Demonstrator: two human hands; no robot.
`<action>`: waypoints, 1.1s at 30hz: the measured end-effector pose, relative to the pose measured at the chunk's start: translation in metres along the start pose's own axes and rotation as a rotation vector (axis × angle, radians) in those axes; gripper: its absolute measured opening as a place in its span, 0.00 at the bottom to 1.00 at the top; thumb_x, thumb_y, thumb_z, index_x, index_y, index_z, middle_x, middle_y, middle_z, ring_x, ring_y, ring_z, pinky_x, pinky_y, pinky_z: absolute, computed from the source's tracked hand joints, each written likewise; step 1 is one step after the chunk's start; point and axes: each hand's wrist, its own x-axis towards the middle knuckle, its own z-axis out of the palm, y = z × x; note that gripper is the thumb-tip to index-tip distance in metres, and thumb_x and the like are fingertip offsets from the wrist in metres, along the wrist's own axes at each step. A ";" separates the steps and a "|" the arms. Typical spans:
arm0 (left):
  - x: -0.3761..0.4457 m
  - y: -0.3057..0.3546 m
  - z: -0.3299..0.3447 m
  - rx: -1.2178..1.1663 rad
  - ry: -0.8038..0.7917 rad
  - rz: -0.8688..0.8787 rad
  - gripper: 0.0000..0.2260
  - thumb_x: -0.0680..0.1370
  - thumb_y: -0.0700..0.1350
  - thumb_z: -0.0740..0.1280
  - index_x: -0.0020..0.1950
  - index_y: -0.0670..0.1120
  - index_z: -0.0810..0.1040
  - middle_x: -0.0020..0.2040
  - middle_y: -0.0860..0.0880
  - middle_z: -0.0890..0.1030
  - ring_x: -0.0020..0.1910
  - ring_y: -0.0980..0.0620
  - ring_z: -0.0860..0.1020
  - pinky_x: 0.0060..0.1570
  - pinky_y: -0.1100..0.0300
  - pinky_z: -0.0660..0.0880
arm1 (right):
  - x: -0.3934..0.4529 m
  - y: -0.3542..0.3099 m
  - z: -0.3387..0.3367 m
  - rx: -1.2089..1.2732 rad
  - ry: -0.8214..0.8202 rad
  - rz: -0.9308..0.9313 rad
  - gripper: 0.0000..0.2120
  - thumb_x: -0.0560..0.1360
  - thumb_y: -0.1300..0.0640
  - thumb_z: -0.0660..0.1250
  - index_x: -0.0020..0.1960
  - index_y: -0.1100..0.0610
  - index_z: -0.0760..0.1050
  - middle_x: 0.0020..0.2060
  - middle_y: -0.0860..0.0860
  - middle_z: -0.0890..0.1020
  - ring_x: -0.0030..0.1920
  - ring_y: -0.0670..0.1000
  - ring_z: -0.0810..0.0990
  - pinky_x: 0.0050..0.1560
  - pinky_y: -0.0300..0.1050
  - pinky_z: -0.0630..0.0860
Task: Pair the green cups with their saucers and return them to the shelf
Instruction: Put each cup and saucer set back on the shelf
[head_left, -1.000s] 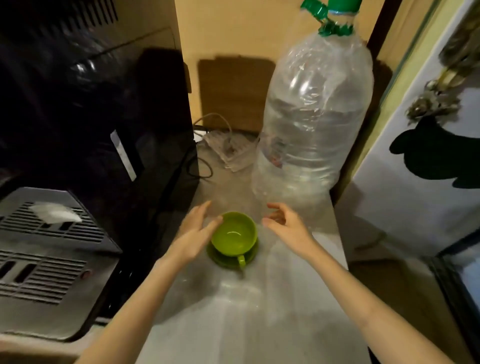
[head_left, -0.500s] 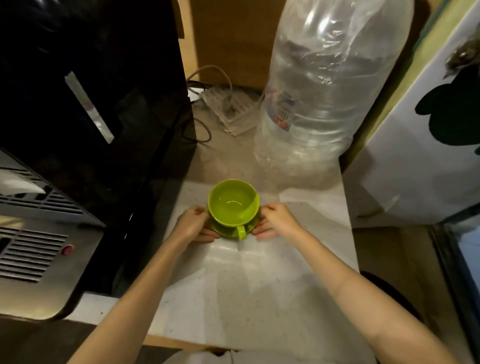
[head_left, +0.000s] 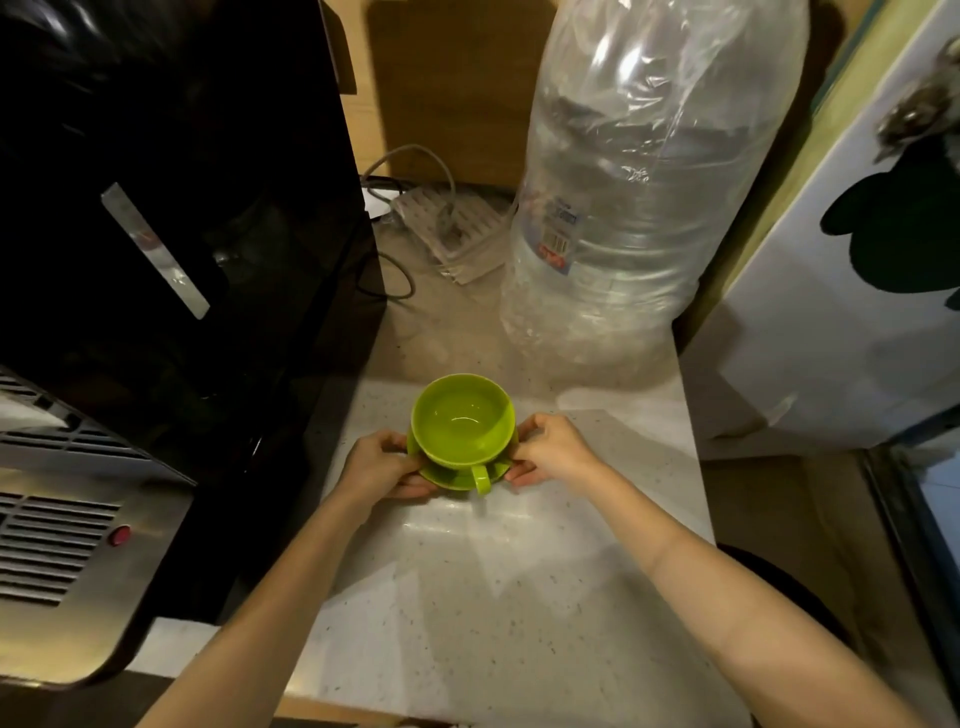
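Observation:
A green cup (head_left: 462, 421) sits upright on a matching green saucer (head_left: 449, 477) over the pale speckled counter (head_left: 493, 597). The cup is empty and its handle points toward me. My left hand (head_left: 376, 470) grips the saucer's left rim. On the opposite rim my right hand (head_left: 550, 449) pinches the saucer, thumb on top. Whether the saucer rests on the counter or is raised off it, I cannot tell.
A big clear plastic water bottle (head_left: 644, 197) stands just behind the cup on the right. A black appliance (head_left: 171, 234) with a steel vented base (head_left: 67, 551) fills the left. A white power strip (head_left: 447, 228) with cables lies at the back. A white door (head_left: 852, 291) borders the right.
My hands came in from both sides of the cup and closed on the saucer's rims. The view has tilted down and come closer.

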 end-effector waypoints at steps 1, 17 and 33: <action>-0.001 0.002 0.000 -0.031 -0.015 0.000 0.05 0.72 0.33 0.66 0.45 0.40 0.72 0.26 0.43 0.82 0.23 0.51 0.81 0.24 0.63 0.77 | -0.003 -0.001 -0.002 0.022 -0.001 -0.003 0.10 0.73 0.70 0.64 0.51 0.63 0.68 0.31 0.60 0.79 0.19 0.47 0.79 0.24 0.41 0.79; -0.079 0.129 0.005 -0.173 -0.123 0.407 0.06 0.73 0.38 0.67 0.49 0.39 0.78 0.28 0.46 0.84 0.26 0.55 0.82 0.27 0.66 0.78 | -0.115 -0.109 -0.065 0.285 0.030 -0.365 0.06 0.74 0.72 0.60 0.45 0.62 0.67 0.20 0.57 0.78 0.19 0.49 0.78 0.20 0.38 0.76; -0.196 0.321 -0.012 -0.344 -0.105 0.775 0.03 0.73 0.34 0.64 0.41 0.34 0.76 0.23 0.44 0.81 0.23 0.53 0.80 0.25 0.69 0.76 | -0.248 -0.280 -0.113 0.460 0.112 -0.786 0.09 0.75 0.66 0.61 0.37 0.64 0.74 0.20 0.54 0.79 0.19 0.45 0.78 0.19 0.33 0.74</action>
